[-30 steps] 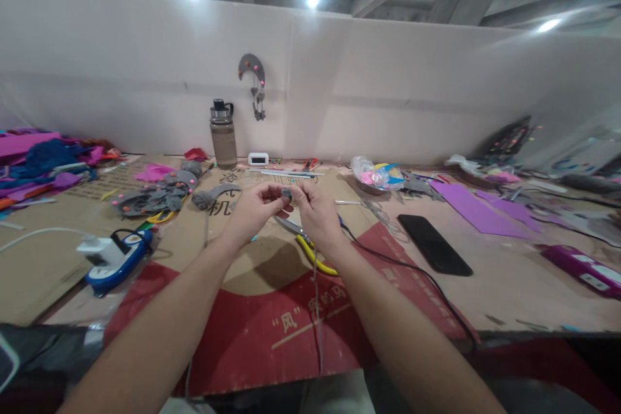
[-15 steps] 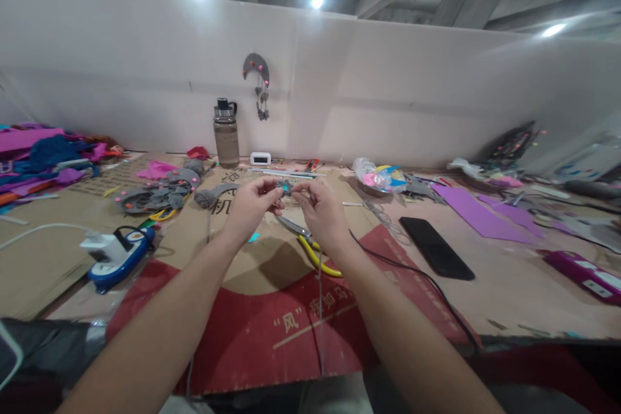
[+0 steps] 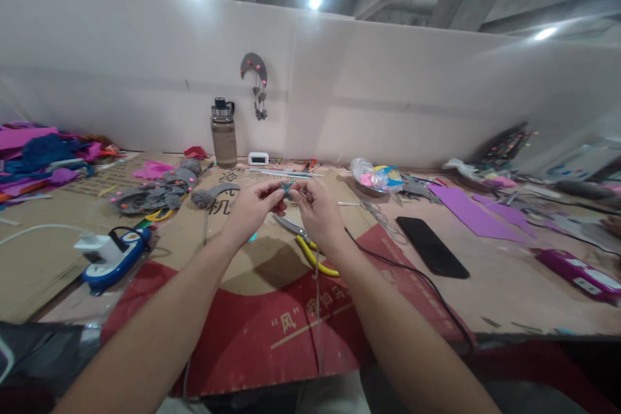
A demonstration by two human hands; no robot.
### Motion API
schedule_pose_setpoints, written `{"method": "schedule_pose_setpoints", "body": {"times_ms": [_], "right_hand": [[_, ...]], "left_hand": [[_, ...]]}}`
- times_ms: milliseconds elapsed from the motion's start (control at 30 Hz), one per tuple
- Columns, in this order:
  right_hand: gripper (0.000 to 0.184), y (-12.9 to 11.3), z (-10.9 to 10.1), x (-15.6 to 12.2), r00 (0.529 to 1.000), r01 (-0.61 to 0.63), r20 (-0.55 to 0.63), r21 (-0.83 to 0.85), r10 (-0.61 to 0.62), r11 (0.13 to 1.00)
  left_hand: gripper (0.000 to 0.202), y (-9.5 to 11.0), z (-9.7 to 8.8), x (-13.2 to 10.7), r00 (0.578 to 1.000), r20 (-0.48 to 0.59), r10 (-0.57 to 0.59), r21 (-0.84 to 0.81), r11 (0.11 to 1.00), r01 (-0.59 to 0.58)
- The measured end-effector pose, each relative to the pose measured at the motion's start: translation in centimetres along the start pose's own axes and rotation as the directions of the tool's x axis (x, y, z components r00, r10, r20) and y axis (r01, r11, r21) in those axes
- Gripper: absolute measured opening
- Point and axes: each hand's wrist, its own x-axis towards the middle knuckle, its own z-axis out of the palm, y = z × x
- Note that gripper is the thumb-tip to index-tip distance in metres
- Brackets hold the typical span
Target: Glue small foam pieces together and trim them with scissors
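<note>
My left hand (image 3: 257, 206) and my right hand (image 3: 315, 208) meet above the cardboard, fingertips pinched close together. Between them is a small teal-and-grey piece (image 3: 287, 191), mostly covered by the fingers; its exact kind cannot be made out. A thin grey cord (image 3: 317, 310) hangs down below my right hand across the red cardboard. Scissors with yellow handles (image 3: 306, 251) lie just under that hand, blades pointing up and left. A teal scrap (image 3: 253, 237) rests on the cardboard beside my left wrist.
Grey felt pieces with pink beads (image 3: 155, 194), a water bottle (image 3: 224, 136) and a blue power strip (image 3: 119, 259) are left. On the right lie a black phone (image 3: 431, 247), purple felt (image 3: 475, 210) and a magenta power strip (image 3: 577, 275). A felt moon hanging (image 3: 253, 68) is on the partition.
The fingertips of both hands have drawn closer together around the small piece, covering more of it. The whole view has shifted slightly.
</note>
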Motion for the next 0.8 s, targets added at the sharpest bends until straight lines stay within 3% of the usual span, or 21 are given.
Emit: {"method": "schedule_pose_setpoints", "body": {"times_ms": [367,567,800], "right_hand": [[0.014,-0.29,0.02,0.01,0.999,-0.047,0.013,0.042,0.047,0.998],[0.014,-0.45,0.09,-0.02,0.999,-0.036,0.014,-0.004,0.036,0.999],[0.011,-0.92,0.15,-0.30,1.000,-0.002,-0.002,-0.081,0.002,0.997]], "left_hand": [[0.035,-0.04,0.05,0.15,0.998,0.044,0.043,-0.176,0.984,-0.035],[0.030,0.06,0.20,0.04,0.994,-0.073,0.086,-0.042,0.995,-0.089],[0.020,-0.07,0.04,0.04,0.994,-0.068,0.089,0.057,0.995,-0.085]]}}
